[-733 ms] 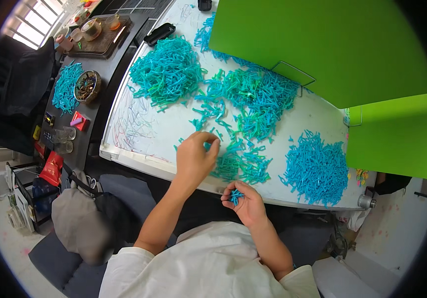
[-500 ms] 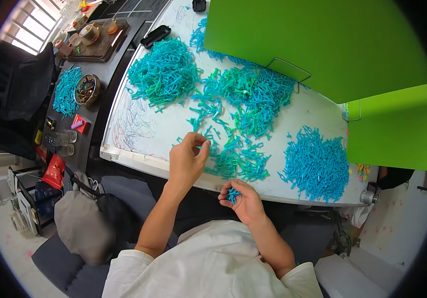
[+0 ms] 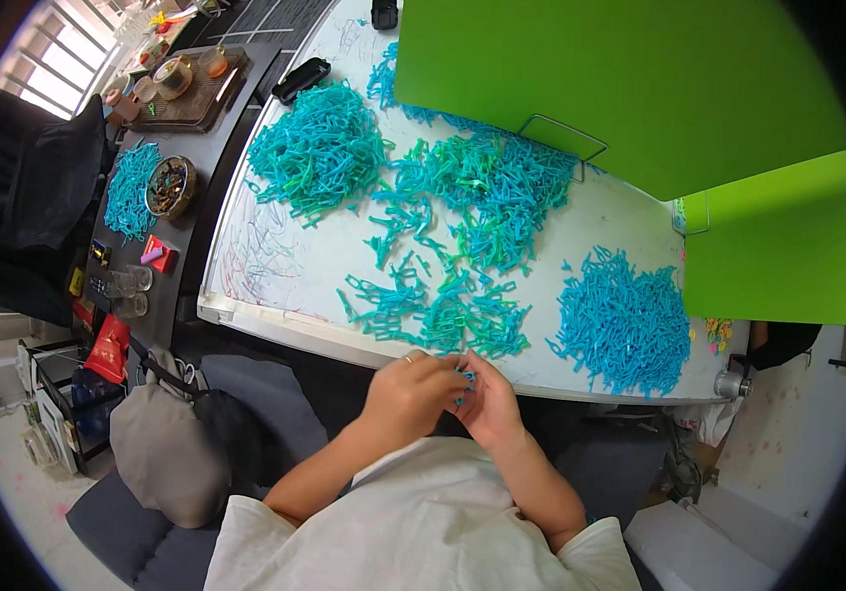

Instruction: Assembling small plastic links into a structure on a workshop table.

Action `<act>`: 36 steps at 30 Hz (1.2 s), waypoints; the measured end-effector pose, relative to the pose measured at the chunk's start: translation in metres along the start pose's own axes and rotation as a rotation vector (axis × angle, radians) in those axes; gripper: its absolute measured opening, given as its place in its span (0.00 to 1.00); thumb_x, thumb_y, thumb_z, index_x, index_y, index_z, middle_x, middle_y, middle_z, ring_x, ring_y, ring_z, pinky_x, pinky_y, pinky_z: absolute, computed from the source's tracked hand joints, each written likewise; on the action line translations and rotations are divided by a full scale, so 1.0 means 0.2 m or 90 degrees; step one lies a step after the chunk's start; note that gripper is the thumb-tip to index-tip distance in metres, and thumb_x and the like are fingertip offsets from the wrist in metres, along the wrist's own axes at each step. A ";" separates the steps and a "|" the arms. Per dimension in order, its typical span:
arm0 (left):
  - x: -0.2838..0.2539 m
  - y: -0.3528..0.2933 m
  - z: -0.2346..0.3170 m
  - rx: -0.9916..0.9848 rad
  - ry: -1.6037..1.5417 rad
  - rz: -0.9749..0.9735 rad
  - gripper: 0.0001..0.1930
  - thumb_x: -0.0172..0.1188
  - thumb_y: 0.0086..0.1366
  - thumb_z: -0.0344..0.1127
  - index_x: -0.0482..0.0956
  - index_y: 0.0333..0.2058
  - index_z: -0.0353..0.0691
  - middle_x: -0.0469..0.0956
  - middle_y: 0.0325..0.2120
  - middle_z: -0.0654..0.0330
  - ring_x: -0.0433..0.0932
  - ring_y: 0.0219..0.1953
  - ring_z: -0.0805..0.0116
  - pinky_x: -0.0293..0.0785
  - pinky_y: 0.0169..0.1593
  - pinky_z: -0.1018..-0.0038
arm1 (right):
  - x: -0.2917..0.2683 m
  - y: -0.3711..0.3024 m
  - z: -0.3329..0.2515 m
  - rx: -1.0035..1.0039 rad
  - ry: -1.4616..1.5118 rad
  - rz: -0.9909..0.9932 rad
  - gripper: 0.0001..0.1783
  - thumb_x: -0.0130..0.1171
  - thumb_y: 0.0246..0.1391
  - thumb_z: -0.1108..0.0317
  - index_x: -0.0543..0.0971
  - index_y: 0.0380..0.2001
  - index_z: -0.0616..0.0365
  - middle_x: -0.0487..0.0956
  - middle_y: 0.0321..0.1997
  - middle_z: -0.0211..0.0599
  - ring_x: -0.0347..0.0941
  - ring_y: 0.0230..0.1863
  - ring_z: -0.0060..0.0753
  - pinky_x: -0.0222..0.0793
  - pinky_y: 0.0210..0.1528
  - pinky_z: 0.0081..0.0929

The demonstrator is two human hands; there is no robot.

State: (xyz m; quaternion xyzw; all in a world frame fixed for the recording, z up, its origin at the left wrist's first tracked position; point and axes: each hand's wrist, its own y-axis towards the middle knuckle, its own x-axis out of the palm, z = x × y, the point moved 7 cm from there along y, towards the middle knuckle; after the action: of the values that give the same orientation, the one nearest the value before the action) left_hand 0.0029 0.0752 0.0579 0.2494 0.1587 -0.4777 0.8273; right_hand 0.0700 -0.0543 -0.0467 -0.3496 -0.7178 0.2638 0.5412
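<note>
Nearest, in front of the white short-sleeved shirt [image 3: 423, 522], the two bare hands meet just off the near edge of a white-topped table marked with coloured scribbles [image 3: 265, 241]. The right hand [image 3: 490, 406] curls its fingers loosely around small blue plastic pieces [image 3: 464, 387], its thumb along their right side. The left hand [image 3: 411, 394], a ring on one finger, reaches across to them with bent fingers; its fingertips are partly hidden, so I cannot tell whether they pinch a piece. Just beyond the hands, a loose spread of teal and green forked plastic pieces [image 3: 443, 320] lies by the near edge. To the right rests a dense mound of bright blue plastic pieces [image 3: 625, 325], well apart from that spread. Farther back sits a broad blue-and-green heap [image 3: 507, 192], and to its left a tall teal heap [image 3: 315, 148]. On a dark side table at left [image 3: 182, 236], a round bowl of small mixed bits [image 3: 169, 185] stands beside a flat turquoise heap [image 3: 132, 192]. Beyond the tall heap is an elongated black case [image 3: 302, 79]; large green panels [image 3: 630, 89] rise over the table's far right.
</note>
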 end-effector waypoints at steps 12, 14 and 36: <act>-0.15 0.05 -0.18 -0.057 0.071 0.179 0.09 0.74 0.59 0.24 0.86 0.38 0.41 0.85 0.38 0.57 0.82 0.40 0.52 0.77 0.45 0.61 | -0.21 -0.09 -0.27 -0.007 0.087 0.046 0.25 0.56 0.77 0.48 0.68 0.25 0.45 0.64 0.21 0.23 0.57 0.16 0.16 0.46 0.12 0.14; -0.24 0.01 -0.26 -0.097 0.114 0.219 0.10 0.73 0.58 0.21 0.86 0.38 0.39 0.85 0.38 0.56 0.83 0.41 0.51 0.78 0.46 0.60 | -0.31 -0.16 -0.55 -0.235 -0.054 0.118 0.26 0.56 0.77 0.49 0.68 0.23 0.44 0.65 0.20 0.22 0.56 0.16 0.16 0.47 0.14 0.17; -0.39 -0.25 -0.43 -0.171 0.266 0.311 0.22 0.74 0.55 0.23 0.85 0.50 0.39 0.80 0.56 0.50 0.76 0.61 0.45 0.69 0.65 0.54 | -0.47 -0.51 -1.26 -0.881 -1.038 0.618 0.10 0.66 0.62 0.77 0.85 0.46 0.65 0.84 0.58 0.46 0.80 0.62 0.49 0.74 0.64 0.41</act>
State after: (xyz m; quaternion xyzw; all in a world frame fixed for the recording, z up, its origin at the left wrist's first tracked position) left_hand -0.0821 0.1580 0.0127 0.2614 0.3213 -0.1788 0.8924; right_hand 0.3068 -0.1912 0.0456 -0.5339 -0.6337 0.1420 -0.5415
